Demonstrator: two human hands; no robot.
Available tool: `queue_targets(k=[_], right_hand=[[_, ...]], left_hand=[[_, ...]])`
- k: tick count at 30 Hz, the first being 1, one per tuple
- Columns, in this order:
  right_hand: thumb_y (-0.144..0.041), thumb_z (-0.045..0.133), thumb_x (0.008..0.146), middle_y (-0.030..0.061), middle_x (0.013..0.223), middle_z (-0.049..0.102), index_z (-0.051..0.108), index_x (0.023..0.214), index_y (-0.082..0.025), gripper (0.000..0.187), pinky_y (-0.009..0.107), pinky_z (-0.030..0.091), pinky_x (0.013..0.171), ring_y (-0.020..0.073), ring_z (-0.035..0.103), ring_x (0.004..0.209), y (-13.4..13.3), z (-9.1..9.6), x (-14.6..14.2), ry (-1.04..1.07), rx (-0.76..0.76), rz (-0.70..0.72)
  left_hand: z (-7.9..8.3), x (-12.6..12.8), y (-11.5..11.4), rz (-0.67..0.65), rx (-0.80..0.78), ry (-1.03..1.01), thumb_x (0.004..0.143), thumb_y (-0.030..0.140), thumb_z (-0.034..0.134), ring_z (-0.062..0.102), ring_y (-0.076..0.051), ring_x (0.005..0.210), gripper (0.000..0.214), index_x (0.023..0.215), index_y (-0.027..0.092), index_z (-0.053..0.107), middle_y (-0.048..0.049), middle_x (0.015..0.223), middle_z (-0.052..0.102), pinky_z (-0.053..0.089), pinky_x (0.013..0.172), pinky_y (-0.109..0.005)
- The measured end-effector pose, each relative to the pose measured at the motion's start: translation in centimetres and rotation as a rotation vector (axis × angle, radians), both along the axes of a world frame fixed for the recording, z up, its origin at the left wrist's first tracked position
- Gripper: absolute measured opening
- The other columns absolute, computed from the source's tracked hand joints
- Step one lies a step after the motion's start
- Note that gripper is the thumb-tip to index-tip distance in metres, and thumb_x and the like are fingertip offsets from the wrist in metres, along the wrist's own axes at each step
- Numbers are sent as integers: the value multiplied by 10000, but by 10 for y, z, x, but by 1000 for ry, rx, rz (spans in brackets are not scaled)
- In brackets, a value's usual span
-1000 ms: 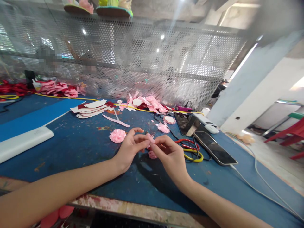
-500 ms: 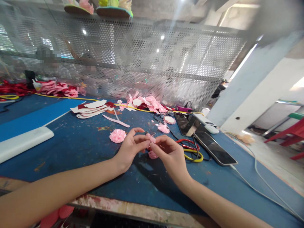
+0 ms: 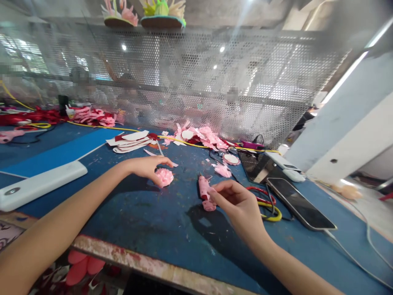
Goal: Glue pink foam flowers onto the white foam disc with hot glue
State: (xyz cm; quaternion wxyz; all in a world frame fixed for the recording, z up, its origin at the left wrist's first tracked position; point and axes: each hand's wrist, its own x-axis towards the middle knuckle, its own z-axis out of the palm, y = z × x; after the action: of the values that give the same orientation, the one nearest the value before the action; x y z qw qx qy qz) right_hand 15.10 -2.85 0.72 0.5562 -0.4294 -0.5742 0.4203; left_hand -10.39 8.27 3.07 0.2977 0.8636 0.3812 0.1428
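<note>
My left hand [image 3: 149, 169] is over a ruffled pink flower [image 3: 165, 177] on the blue table. Its thumb and fingers are spread apart around the flower's left side and top; I cannot tell whether they touch it. Between the thumb and fingertips of my right hand [image 3: 241, 200] is a small pale pink petal [image 3: 211, 192]. Just behind that petal a pink glue gun [image 3: 203, 186] rests on the table, partly covered by the petal and fingers.
Cut white strips [image 3: 132, 141] and a heap of pink petals [image 3: 205, 135] lie farther back. On the right are a phone [image 3: 301, 203] with a cable and looped red and yellow cords [image 3: 273, 211]. A long white device [image 3: 46, 184] sits at left. Perforated mesh [image 3: 184, 82] stands behind the table.
My hands were together at a small pink piece; now they are apart. My left hand has moved left to the pink flower and spread its fingers. My right hand keeps the petal.
</note>
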Motion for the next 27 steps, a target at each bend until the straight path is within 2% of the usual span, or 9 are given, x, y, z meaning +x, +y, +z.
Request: queue_targets(k=[2,5,11,16,17,19,23,25,27], right_hand=[[-361,732,657,3,579,616,588,687,-176,236,252,505,515,117,569,500,-1,0,-2,-37,3,14],[-382,726,657,10,586,611,591,681,-179,246,258,501,531,123,569,515,-3,-1,-4,-84,14,-4],[-386,720,664,1,591,598,593,689,-179,244,234,477,515,110,546,516,-3,-2,-3,-104,5,9],[-385,711,676,-9,565,580,597,692,-180,236,225,474,511,109,546,512,-3,-2,-2,-117,28,12],[-386,711,675,-9,564,578,596,690,-179,238,224,476,513,107,545,510,-3,-2,-2,-115,30,6],[-387,708,678,-7,574,580,590,697,-180,239,226,486,523,106,546,512,-3,0,-2,-107,23,-12],[-393,716,664,-2,632,596,561,757,-192,270,235,508,507,115,557,527,-4,2,-1,-100,18,5],[-384,723,657,-3,650,600,554,759,-195,273,232,512,512,112,559,539,-5,3,-1,-92,2,9],[-378,725,655,-3,645,601,555,735,-193,263,229,509,520,109,558,543,-5,3,-2,-85,-10,-1]], left_hand=[[-5,-8,5,-23,-8,63,427,265,808,487,-296,1126,745,1136,241,579,-69,1232,548,372,913,-339],[-14,-12,11,-42,-3,52,434,272,811,493,-295,1120,729,1129,251,594,-58,1230,555,365,918,-336],[-18,-12,11,-68,12,-51,488,241,777,572,-232,940,768,1214,264,526,-41,1065,608,426,739,-259],[-20,-1,3,-9,62,-209,515,213,748,516,-234,1023,748,1218,241,494,-66,1130,536,387,874,-303],[-21,4,1,16,20,-283,527,226,746,512,-234,1032,736,1214,239,484,-74,1152,516,389,877,-312],[-23,15,-4,56,-171,-488,580,280,724,538,-230,1006,685,1209,248,455,-83,1183,483,421,833,-325],[-25,38,-16,14,-746,-914,710,435,578,626,-243,875,479,1133,224,501,-104,1125,551,464,669,-301],[-25,46,-22,18,-892,-1001,726,493,536,645,-221,748,448,1049,184,565,-127,1052,608,434,549,-251],[-25,51,-25,48,-932,-1035,739,547,513,627,-175,619,465,988,164,602,-142,993,644,367,455,-209]])
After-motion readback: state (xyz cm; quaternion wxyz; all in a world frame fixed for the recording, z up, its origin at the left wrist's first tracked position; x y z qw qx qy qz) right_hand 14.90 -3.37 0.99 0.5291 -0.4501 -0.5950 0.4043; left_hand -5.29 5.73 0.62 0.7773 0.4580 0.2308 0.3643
